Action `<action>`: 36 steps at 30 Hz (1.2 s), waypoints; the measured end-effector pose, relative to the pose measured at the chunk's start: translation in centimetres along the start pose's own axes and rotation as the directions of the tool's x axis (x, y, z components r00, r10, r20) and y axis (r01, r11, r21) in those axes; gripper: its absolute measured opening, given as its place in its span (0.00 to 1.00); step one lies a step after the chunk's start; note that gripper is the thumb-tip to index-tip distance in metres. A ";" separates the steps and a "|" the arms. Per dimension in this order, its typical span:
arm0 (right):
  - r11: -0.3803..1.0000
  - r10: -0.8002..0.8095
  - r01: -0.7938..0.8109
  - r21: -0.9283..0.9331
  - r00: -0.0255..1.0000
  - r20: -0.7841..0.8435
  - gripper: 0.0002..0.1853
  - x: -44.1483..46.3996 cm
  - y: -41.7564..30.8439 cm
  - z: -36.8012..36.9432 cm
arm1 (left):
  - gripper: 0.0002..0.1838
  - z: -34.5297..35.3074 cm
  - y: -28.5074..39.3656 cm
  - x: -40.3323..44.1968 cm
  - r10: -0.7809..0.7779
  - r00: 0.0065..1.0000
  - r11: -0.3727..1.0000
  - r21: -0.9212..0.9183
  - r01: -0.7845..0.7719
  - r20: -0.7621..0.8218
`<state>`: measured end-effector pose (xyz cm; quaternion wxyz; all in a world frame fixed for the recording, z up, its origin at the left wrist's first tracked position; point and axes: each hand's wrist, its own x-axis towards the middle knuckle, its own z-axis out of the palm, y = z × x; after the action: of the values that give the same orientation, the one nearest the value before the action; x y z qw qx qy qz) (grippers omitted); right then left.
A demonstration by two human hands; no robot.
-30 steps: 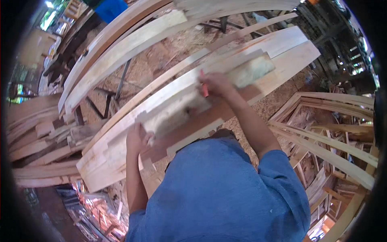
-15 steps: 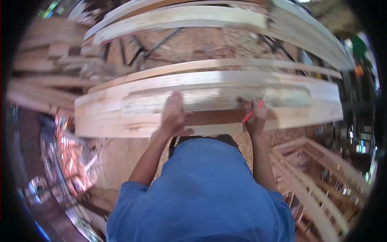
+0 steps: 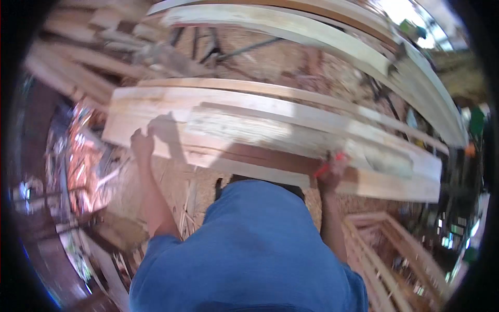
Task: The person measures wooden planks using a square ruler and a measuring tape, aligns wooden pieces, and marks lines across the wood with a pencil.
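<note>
So my right hand point(image 3: 332, 174) has its fingers wrapped round a red pen point(image 3: 323, 170), and that's all I can make out in that grip; it's too blurry to say which end is the tip. The pen sits right at the near edge of the rough plank point(image 3: 299, 136), which lies flat on the wide board point(image 3: 132, 117), running from beyond my right fingers back toward my left ones.

My left hand point(image 3: 141, 144) is out by the wide board's near edge, fingers bent, nothing obvious in them. Can't tell if they're touching the wood or just over it. Their shadow point(image 3: 167, 130) falls on the board just to the right, so don't read that as contact. The plank's closer end is well apart from those fingers.

My two cents: the plank could slide if only the pen hand leans on it, so I'd keep the right grip light and have the left palm flat on the plank whenever the pen presses down. Rough grain will probably snag a tip too, so slow and steady beats pushing hard. Thin strip point(image 3: 291, 93) past my fingers? Leave it alone.
</note>
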<state>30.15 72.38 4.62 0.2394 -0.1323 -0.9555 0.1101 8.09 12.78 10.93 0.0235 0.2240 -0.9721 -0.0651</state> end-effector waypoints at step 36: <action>-0.091 0.883 -0.993 -0.073 -0.046 -0.468 0.11 -29.1 -9.1 -30.2 | 0.65 6.4 47.3 -35.6 0.914 -0.244 -0.243 -0.043 -0.969 0.323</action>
<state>67.78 59.32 20.67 0.1837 -0.8296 -0.5264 0.0312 19.16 71.34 10.45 -0.0753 -0.6277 -0.7720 0.0659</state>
